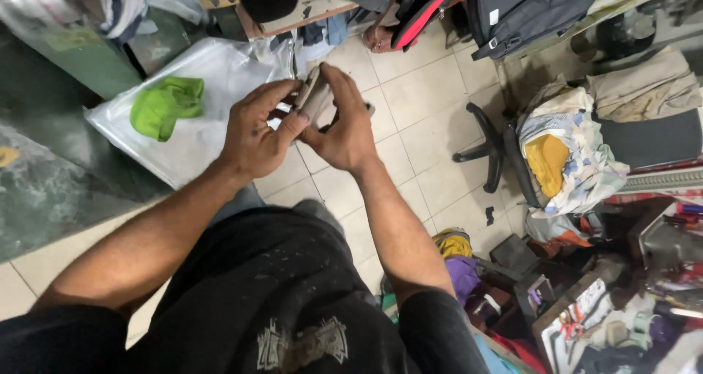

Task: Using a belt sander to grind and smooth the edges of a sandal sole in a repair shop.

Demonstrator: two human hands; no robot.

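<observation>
Beige piece (313, 96) pinched between fingers (287, 125) (of 2 hands)

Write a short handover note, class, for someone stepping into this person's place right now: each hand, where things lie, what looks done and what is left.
Left hand: closed on the small grey-brown flat piece, thumb pressed to its lower edge.
Right hand: holds the same piece from the other side, fingers curled over its top.
The piece is held in the air above the tiled floor. A green cloth lies on a clear plastic sheet to the left, untouched.
Done: piece picked up, both hands on it.
Left: cannot tell from this view.
</observation>
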